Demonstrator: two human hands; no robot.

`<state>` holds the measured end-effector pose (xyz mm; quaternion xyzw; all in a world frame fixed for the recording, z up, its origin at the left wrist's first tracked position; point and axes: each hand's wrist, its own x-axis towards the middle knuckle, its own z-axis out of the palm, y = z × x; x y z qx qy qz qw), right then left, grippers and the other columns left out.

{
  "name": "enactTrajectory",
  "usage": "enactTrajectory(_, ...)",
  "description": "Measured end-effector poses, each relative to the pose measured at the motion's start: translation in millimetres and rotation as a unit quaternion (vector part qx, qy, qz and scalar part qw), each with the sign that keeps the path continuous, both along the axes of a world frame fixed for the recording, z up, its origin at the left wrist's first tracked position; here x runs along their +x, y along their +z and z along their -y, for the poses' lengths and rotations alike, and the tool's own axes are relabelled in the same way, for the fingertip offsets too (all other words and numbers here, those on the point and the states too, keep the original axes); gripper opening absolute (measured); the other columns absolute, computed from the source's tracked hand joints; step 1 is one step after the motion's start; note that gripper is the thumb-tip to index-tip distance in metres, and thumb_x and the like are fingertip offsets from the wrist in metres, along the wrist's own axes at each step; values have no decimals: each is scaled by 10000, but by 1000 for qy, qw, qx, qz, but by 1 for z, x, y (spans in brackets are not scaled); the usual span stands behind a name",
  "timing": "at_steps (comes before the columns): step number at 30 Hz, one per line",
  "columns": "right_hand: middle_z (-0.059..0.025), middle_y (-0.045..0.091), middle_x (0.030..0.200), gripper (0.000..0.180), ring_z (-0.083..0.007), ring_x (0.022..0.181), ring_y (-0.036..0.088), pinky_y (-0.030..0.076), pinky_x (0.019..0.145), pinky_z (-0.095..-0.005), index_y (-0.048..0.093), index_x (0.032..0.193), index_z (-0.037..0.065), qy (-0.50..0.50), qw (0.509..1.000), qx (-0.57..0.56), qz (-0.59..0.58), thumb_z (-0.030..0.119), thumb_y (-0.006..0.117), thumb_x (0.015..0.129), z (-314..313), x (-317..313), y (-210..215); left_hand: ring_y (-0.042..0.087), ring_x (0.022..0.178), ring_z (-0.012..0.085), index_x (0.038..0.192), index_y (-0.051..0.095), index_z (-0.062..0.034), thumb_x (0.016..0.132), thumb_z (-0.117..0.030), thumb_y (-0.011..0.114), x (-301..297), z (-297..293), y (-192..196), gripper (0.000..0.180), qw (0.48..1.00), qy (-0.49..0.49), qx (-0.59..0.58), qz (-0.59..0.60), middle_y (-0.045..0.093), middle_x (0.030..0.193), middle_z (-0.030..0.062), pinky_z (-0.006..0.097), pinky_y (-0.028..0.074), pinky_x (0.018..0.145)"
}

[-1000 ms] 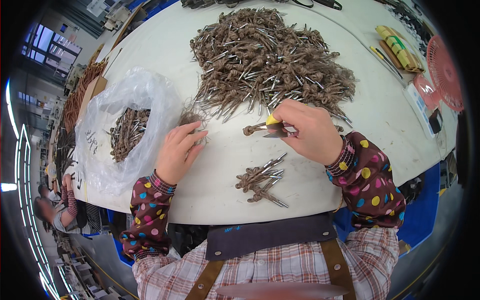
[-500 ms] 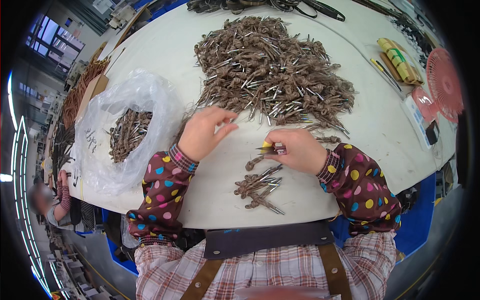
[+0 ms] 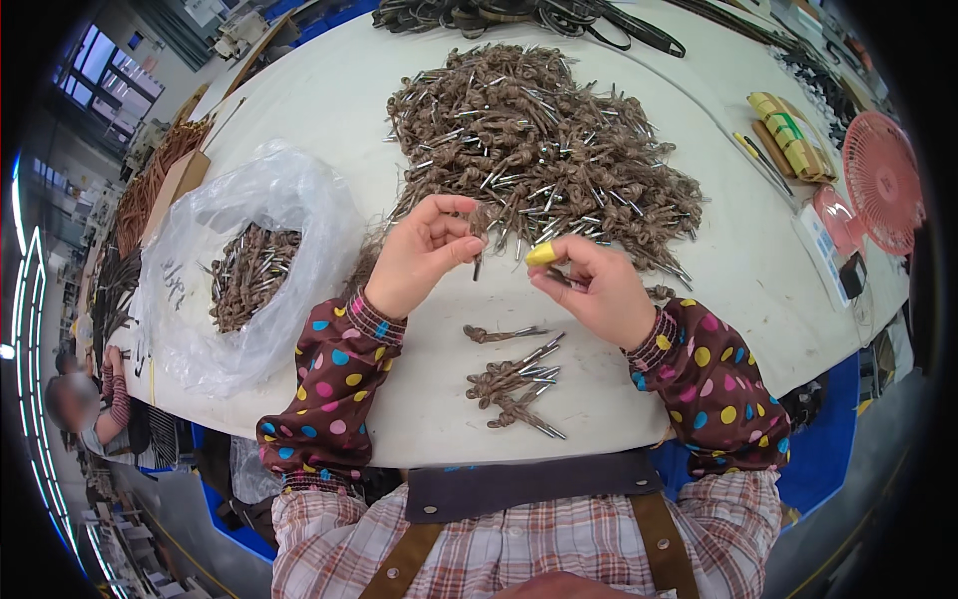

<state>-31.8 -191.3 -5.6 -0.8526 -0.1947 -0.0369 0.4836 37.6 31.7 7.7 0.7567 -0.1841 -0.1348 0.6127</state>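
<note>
My left hand (image 3: 417,258) pinches a small brown knotted cord (image 3: 479,222) at the front edge of a big heap of similar cords (image 3: 529,140) with silvery tips. Facing it, my right hand (image 3: 601,298) is closed around small dark thread snips (image 3: 561,276), mostly hidden by the fingers. A yellow cover (image 3: 541,254) sits on one of its fingertips. Below the hands, a single cord (image 3: 499,333) lies apart on the white table. Nearer me is a little cluster of cords (image 3: 509,384), their metal tips pointing right.
To the left, an open clear plastic bag (image 3: 329,210) holds more cords. A pink fan (image 3: 880,185), yellow-wrapped packs (image 3: 786,125) and a pen-like tool (image 3: 763,155) are at the right. Dark straps (image 3: 559,18) lie along the far edge. Another person (image 3: 105,409) sits at far left.
The single cord now lies fully visible above the cluster. My left hand, empty before, now holds a cord from the heap's edge. My right hand has shifted slightly up, its snips less exposed.
</note>
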Motion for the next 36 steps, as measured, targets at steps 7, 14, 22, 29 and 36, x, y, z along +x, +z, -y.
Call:
enactTrajectory(7, -21, 635, 891, 348, -13, 480, 414, 301, 396, -159, 505, 1145, 32, 71, 885, 315, -335, 294, 545, 920, -3, 2, 7, 589, 802, 111, 1205, 422, -60, 837, -29, 629, -25, 23, -14, 423, 970, -63, -199, -127, 645, 960, 101, 241, 479, 741)
enactTrajectory(14, -22, 630, 880, 298, 4, 481, 359, 267, 409, -151, 572, 1091, 26, 75, 883, 329, -326, 266, 556, 914, -3, 2, 2, 578, 922, 139, 1215, 426, -54, 820, 31, 595, -32, 29, -6, 438, 990, -44, -118, 63, 642, 1016, 71, 283, 441, 852)
enactTrajectory(22, -15, 654, 771, 236, -36, 676, 548, 424, 597, -185, 639, 1022, -11, -126, 947, 292, -52, 136, 658, 838, -2, 9, -10, 534, 981, 253, 1057, 613, -93, 817, -69, 602, -11, -6, 25, 241, 861, 131, 207, 445, 621, 1064, 59, 360, 385, 875)
enactTrajectory(29, -80, 642, 760, 204, -86, 591, 553, 422, 513, -221, 651, 953, 10, -160, 968, 115, 157, 54, 708, 761, -2, 4, -4, 568, 934, 232, 989, 663, -90, 841, -91, 591, -31, 13, 22, 164, 864, 64, 220, 448, 651, 994, 62, 358, 381, 884)
enactTrajectory(36, -77, 638, 743, 191, -136, 528, 545, 416, 470, -241, 657, 919, 35, -167, 965, 60, 194, 34, 712, 736, -3, 1, 0, 642, 696, 186, 898, 617, -62, 829, -48, 606, -31, 19, 7, 71, 842, 100, 228, 478, 657, 826, 57, 398, 443, 897)
